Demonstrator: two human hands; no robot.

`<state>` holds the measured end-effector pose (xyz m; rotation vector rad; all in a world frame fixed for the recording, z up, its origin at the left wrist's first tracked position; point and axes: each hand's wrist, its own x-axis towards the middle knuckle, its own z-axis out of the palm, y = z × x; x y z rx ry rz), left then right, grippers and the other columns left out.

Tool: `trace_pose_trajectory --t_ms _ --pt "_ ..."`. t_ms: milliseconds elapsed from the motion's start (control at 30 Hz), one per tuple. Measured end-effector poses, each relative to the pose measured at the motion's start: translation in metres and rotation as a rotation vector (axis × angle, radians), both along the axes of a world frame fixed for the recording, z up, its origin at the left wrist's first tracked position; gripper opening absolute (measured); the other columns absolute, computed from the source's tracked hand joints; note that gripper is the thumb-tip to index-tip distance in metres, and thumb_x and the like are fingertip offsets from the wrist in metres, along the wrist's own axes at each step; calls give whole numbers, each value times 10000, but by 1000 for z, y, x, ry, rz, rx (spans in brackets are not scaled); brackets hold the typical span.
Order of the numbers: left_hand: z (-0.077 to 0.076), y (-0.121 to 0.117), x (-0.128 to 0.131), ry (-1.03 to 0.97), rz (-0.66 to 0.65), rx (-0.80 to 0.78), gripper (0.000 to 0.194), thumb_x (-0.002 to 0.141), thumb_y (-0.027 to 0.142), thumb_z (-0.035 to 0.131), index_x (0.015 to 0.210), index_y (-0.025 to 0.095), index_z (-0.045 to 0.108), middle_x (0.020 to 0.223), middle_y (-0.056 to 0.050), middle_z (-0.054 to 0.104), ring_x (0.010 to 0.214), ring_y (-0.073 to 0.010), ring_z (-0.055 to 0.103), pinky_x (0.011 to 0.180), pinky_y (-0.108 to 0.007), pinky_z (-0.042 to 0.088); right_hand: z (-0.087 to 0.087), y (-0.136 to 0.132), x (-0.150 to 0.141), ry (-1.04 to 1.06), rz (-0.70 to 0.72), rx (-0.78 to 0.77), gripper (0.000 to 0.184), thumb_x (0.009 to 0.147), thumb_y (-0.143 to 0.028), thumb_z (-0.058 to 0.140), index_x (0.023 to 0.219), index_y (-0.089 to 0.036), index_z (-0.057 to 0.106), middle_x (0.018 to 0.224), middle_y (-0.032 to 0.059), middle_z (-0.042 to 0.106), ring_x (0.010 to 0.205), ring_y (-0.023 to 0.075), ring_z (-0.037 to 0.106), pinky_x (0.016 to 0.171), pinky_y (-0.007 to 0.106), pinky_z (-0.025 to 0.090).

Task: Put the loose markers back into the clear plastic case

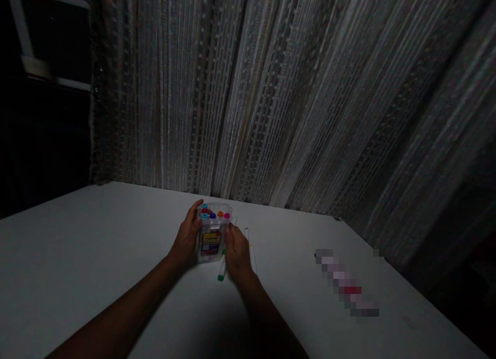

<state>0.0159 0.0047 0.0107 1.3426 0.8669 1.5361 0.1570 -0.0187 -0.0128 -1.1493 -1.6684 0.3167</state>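
Note:
Between my two hands stands a clear plastic marker case [211,243] with a yellow and dark label on its front. Several markers are upright inside, their caps light blue, red, dark blue, orange and pink. My left hand [186,240] wraps the case's left side, thumb near the front top corner. Against its right side my right hand [237,249] is pressed, fingers partly hidden. A white marker with a green end [222,270] lies on the table just in front of the case. More white markers [253,258] lie behind and beside my right hand, partly covered.
The white table [116,235] extends to both sides, with its right edge running diagonally. On the right lies a pixelated, long pinkish item [341,279] that I cannot make out. A striped curtain [232,90] hangs behind the table. The room is dim.

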Motion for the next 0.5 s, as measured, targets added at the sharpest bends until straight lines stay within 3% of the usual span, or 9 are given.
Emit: trace_pose_trajectory --t_ms 500 --pt "5 -6 1 -12 9 13 758 669 630 488 1296 222 370 1109 -28 594 929 -25 576 745 -54 498 7 -6 -1 -76 -32 -38 441 952 -399 242 1032 -144 592 907 101 611 896 202 567 766 318 441"
